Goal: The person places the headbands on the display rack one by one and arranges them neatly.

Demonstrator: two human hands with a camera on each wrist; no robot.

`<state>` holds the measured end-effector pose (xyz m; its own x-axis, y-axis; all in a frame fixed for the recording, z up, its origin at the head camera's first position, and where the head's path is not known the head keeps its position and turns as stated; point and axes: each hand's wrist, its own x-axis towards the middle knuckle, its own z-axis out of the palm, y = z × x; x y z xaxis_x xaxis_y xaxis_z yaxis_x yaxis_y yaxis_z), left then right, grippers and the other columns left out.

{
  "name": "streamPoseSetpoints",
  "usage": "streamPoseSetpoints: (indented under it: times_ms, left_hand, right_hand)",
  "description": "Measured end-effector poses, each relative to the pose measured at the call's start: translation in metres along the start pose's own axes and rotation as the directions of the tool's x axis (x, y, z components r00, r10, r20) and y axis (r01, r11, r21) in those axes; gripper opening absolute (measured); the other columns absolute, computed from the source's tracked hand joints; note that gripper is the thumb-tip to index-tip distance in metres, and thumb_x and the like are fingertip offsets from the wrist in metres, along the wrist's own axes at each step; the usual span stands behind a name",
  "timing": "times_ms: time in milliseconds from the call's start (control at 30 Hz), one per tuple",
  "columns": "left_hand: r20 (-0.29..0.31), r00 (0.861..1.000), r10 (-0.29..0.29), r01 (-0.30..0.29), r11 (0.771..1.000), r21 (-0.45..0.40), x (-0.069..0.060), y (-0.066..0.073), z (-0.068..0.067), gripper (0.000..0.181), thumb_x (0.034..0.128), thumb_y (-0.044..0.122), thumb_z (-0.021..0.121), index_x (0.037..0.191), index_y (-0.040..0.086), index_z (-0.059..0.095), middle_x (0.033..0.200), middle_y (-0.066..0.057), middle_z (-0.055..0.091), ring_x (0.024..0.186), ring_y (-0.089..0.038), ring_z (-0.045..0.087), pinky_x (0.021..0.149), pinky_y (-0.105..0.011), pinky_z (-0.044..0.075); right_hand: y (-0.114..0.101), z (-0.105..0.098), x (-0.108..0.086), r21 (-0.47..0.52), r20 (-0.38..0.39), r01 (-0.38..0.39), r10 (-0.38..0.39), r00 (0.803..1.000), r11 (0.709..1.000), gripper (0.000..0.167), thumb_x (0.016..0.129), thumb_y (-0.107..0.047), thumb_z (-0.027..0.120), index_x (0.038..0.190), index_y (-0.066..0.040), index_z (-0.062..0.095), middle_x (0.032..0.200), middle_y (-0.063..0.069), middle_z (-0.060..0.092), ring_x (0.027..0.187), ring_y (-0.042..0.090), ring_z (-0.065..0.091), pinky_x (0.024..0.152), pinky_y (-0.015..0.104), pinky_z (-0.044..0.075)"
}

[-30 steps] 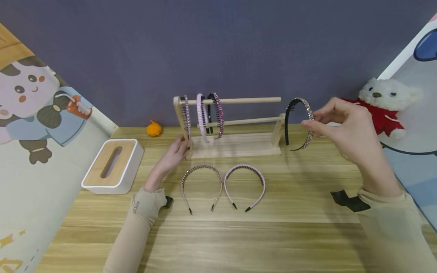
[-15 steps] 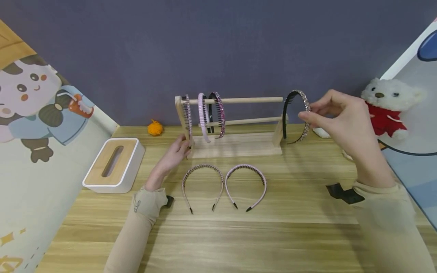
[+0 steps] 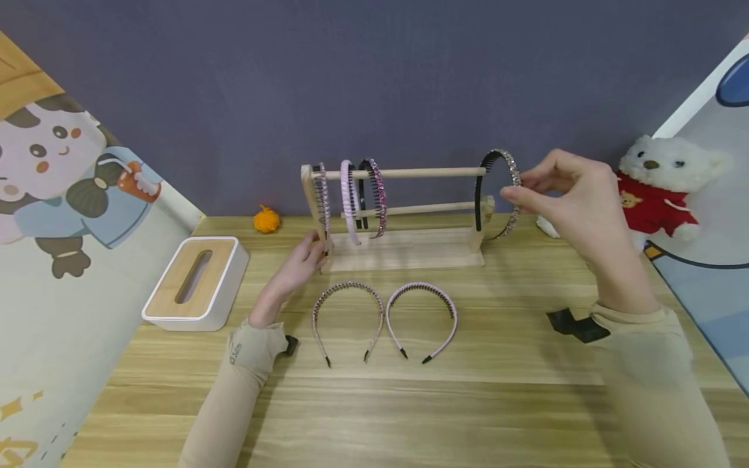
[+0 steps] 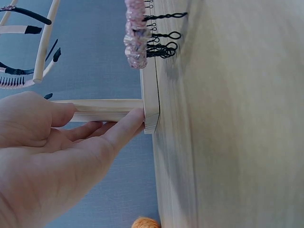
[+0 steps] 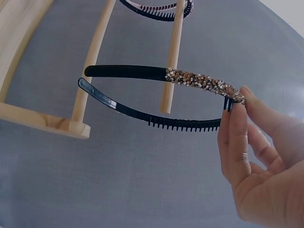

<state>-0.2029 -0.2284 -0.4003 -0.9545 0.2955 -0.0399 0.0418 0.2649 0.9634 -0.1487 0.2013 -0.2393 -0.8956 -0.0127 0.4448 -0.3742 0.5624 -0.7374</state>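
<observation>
Headband (image 5: 204, 82) by rod (image 5: 176, 45), bear (image 3: 657, 188) rightward

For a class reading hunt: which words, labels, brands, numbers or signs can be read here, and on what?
None can be read.
Left sleeve: dark lettering, too small and blurred to read.
No other text shows; the red shirt on the toy bear shows a picture.

Tissue box (image 3: 206, 285), orange ball (image 3: 266, 220), white teddy bear (image 3: 661, 192) in red.
</observation>
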Motion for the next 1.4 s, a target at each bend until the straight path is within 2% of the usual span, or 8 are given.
streamPoseSetpoints:
  times_ms: [167,467,667,933,1033,1167,1400]
  left_hand:
    - [0.000,1.000,-0.001,0.001,1.000,0.004,0.001,-0.001,0.001,0.046,0.1187,0.010,0.028,0.157,-0.015,0.025,0.157,-0.039,0.034,0.150,-0.049,0.037,0.125,-0.050,0.039]
    - [0.001,1.000,-0.001,0.001,1.000,0.020,0.001,-0.002,-0.002,0.044,0.1190,0.012,0.027,0.155,-0.015,0.027,0.155,-0.038,0.036,0.149,-0.048,0.038,0.125,-0.050,0.040]
    - [0.000,1.000,-0.006,0.006,0.999,0.049,0.001,-0.002,-0.004,0.045,0.1191,0.013,0.028,0.155,-0.015,0.027,0.153,-0.037,0.038,0.146,-0.048,0.042,0.123,-0.051,0.042]
    - [0.009,1.000,0.001,-0.001,1.000,0.010,0.002,-0.004,-0.002,0.045,0.1186,0.010,0.028,0.156,-0.016,0.025,0.155,-0.039,0.035,0.149,-0.049,0.038,0.125,-0.050,0.039]
    - [0.011,1.000,0.001,-0.001,1.000,0.004,0.003,-0.004,-0.001,0.047,0.1185,0.010,0.027,0.158,-0.016,0.022,0.158,-0.039,0.032,0.150,-0.049,0.036,0.125,-0.050,0.038]
    - [0.006,1.000,-0.008,0.008,1.000,0.013,0.003,-0.004,-0.001,0.050,0.1185,0.010,0.027,0.160,-0.016,0.018,0.160,-0.040,0.030,0.151,-0.049,0.035,0.125,-0.050,0.038]
    - [-0.002,1.000,0.002,-0.002,1.000,0.018,0.002,-0.003,-0.001,0.046,0.1184,0.009,0.028,0.157,-0.016,0.025,0.155,-0.040,0.036,0.147,-0.049,0.040,0.125,-0.051,0.039]
  right_hand:
    - [-0.003,0.005,0.002,-0.008,0.000,-0.002,0.002,1.000,1.000,0.021,0.089,-0.009,0.090,0.100,-0.001,0.074,0.086,-0.019,0.072,0.069,0.002,0.070,0.071,0.016,0.052]
    - [-0.013,0.020,0.010,0.093,0.017,0.051,-0.053,0.998,0.994,0.017,0.091,-0.008,0.089,0.098,-0.001,0.075,0.087,-0.010,0.075,0.071,0.007,0.072,0.067,0.016,0.060]
    - [-0.018,0.034,0.015,0.106,0.038,0.062,-0.066,0.997,0.992,0.019,0.090,-0.012,0.090,0.097,-0.003,0.074,0.088,-0.008,0.076,0.073,0.008,0.073,0.065,0.018,0.056]
    - [-0.020,0.051,0.017,0.111,0.039,0.084,-0.088,0.995,0.990,0.021,0.089,-0.014,0.092,0.097,-0.003,0.075,0.088,-0.006,0.078,0.071,0.008,0.073,0.054,0.018,0.054]
    - [-0.020,0.055,0.018,0.120,0.035,0.086,-0.090,0.995,0.989,0.021,0.089,-0.014,0.092,0.097,-0.003,0.075,0.088,-0.004,0.078,0.072,0.009,0.074,0.058,0.018,0.056]
    - [-0.022,0.061,0.021,0.127,0.032,0.092,-0.097,0.995,0.988,0.021,0.089,-0.015,0.091,0.096,-0.003,0.075,0.090,-0.001,0.078,0.074,0.010,0.074,0.069,0.020,0.061]
    - [-0.025,0.071,0.023,0.149,0.019,0.106,-0.110,0.994,0.983,0.024,0.088,-0.013,0.092,0.097,0.000,0.074,0.090,0.004,0.078,0.076,0.008,0.073,0.068,0.020,0.057]
